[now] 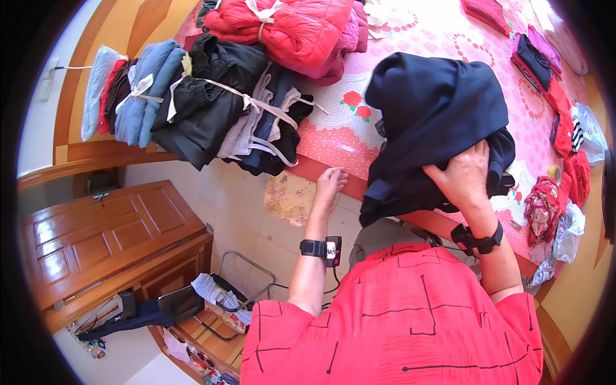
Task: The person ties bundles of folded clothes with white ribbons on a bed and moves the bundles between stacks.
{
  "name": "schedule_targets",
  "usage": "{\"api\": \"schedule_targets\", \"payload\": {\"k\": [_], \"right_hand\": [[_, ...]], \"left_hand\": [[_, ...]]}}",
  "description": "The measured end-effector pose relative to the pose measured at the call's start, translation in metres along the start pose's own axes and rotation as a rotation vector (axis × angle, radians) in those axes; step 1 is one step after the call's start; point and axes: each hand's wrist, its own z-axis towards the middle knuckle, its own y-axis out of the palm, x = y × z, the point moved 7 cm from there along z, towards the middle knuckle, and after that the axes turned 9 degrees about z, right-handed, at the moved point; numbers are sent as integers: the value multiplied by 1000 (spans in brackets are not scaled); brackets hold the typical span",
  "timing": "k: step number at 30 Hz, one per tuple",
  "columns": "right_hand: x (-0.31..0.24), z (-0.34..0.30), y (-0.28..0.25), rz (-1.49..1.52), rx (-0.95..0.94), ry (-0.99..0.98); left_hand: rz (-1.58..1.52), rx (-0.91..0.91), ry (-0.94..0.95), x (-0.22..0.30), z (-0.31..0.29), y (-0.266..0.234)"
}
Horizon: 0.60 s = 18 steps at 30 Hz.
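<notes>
We rest our right hand [464, 176] on navy cloth [439, 106] at two o'clock, grip unclear; left hand [331, 181] released.

Dark navy garment [443, 96], loosely bunched, creased, across near edge of pink-covered table [330, 147]

Brown panelled wooden door [119, 232], white wall [40, 122], pale tiled floor [237, 212], pink-covered table [433, 40] under bright light
</notes>
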Motion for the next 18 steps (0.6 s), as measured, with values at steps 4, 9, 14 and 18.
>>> {"api": "schedule_targets", "payload": {"k": [4,9,14,18], "right_hand": [[9,-3,-2,-1,0,-2],[5,-9,-4,-10,11,-10],[3,-8,-10,1,41,-14],[4,-10,-10,-11,98,-40]], "left_hand": [[36,-73,89,25,-21,12],[102,-328,504,121,-74,70],[705,-44,918,178,-130,115],[592,125,782,167,-111,100]]}}
